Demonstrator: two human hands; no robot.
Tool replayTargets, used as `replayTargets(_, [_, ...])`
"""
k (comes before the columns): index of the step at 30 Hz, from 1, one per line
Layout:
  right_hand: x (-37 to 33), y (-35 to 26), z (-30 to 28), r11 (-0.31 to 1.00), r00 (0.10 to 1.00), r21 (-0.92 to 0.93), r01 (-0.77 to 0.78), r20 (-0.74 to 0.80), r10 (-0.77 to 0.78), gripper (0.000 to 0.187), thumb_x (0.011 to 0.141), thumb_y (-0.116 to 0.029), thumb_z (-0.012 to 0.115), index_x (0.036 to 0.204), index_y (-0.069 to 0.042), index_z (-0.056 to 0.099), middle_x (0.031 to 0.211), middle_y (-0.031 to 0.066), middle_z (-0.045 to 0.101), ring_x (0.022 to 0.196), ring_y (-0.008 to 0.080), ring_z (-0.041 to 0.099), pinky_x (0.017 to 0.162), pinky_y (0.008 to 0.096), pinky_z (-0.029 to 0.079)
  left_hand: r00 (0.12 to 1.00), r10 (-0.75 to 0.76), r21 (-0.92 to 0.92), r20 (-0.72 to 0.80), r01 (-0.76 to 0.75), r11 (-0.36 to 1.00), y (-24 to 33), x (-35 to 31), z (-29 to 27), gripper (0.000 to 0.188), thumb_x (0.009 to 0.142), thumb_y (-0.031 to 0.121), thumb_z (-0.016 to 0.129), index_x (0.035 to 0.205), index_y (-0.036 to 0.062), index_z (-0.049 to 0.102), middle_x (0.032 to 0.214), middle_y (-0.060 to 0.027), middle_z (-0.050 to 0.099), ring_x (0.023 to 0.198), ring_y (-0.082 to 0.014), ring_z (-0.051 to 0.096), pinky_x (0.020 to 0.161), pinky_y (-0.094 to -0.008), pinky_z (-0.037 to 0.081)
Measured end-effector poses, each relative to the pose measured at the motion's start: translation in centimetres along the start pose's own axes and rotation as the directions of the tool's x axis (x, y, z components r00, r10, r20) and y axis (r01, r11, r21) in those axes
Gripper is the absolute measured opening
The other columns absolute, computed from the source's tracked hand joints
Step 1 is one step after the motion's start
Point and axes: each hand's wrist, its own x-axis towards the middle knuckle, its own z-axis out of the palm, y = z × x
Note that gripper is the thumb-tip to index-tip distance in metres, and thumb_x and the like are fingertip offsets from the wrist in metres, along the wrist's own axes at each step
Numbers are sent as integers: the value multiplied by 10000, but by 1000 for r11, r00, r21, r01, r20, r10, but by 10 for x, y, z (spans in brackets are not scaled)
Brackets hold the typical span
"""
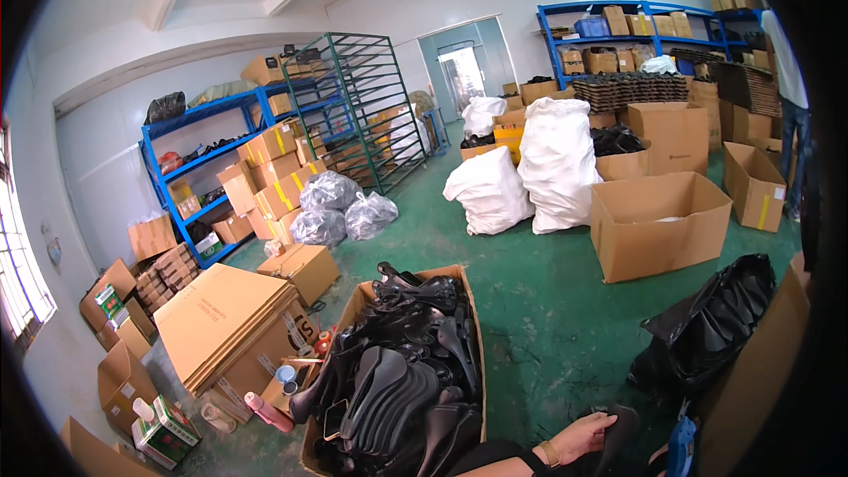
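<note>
In my left hand (579, 440), a curved black piece (621, 431) is pinched between thumb and fingers; a gold-coloured watch (549, 453) circles that wrist. Only a sliver of my right hand (658, 454) shows at the lower edge, against a blue tool (680, 446) with a narrow dark tip, which it seems to grip. To the left of both hands stands an open cardboard box (482, 362) heaped with glossy black bicycle saddle parts (389, 393), several nested in a row. A phone (335, 420) lies on the parts at the box's left side.
A black plastic bag (698, 327) slumps at the right beside a tall cardboard wall (760, 371). Flattened cartons (225, 322), a pink bottle (268, 411) and a tin (165, 433) stand left. Ahead are white sacks (556, 163), an open carton (654, 238) and a standing person (792, 115).
</note>
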Motion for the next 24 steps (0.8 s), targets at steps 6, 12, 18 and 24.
replayTargets(6, [1,2,-1,1000,1000,5,15,2,-15,492,730,-124,668,1174,-27,479,950,72,502,875,216,481,815,385,426,999,-38,43,-22,39,998,2,0,-4,246,941,375,566,1092,182,542,983,70,599,839,-63,572,748,-240,459])
replayTargets(12, [1,1,-5,1000,1000,20,6,-9,-6,486,724,-115,663,1166,-33,479,946,74,497,875,219,475,822,387,419,996,-26,2,-85,26,1000,4,-2,3,298,934,401,573,1117,166,566,971,58,596,825,-59,555,742,-221,443])
replayTargets(18, [0,0,-6,1000,1000,14,-4,18,4,457,732,-112,664,1144,-40,479,955,77,494,888,224,473,834,395,408,994,66,-152,-85,-79,985,2,4,-5,439,936,477,535,1133,90,598,1034,46,601,906,-79,557,832,-228,444])
replayTargets(24, [-2,-1,-9,1000,1000,18,7,23,-8,462,734,-112,667,1149,-39,478,956,77,497,887,223,475,835,394,411,965,72,-199,-253,-125,972,21,-14,21,349,952,446,523,976,120,646,890,60,623,804,-74,554,745,-229,439])
